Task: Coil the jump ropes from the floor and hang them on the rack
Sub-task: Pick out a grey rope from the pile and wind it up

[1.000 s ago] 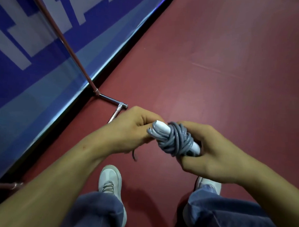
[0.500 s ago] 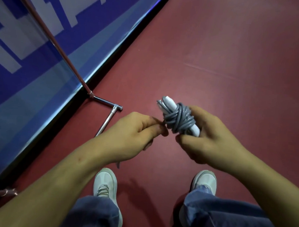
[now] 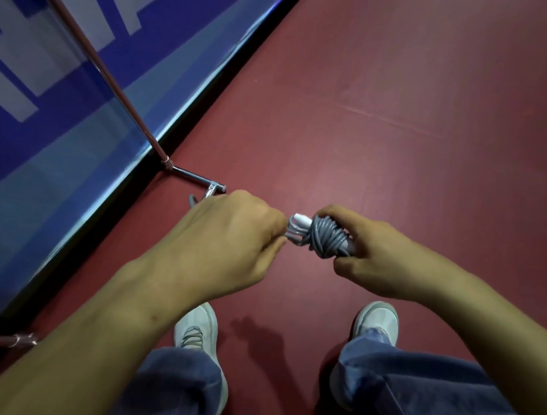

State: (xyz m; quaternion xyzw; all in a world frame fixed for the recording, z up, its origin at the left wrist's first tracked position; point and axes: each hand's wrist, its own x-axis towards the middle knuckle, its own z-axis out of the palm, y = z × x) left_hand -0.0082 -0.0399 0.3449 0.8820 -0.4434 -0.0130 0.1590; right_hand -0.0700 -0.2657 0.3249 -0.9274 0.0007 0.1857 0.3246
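Down at six o'clock stand white sneakers (image 3: 198, 325). Mid-frame, the right hand (image 3: 370, 258) grips the coiled grey jump rope (image 3: 325, 238); the left hand (image 3: 230, 240), at its nine o'clock, pinches the white handle ends. Beyond, at ten o'clock, sits the chrome foot of the rack (image 3: 189, 173).

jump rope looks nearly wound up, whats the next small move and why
Probably pull the loose end snug and tuck it under the wraps. The right hand grips the jump rope, its grey cord wound round the white handles; the left hand pinches cord at the handle tips, a short tail poking out behind it. The rack stands close by.
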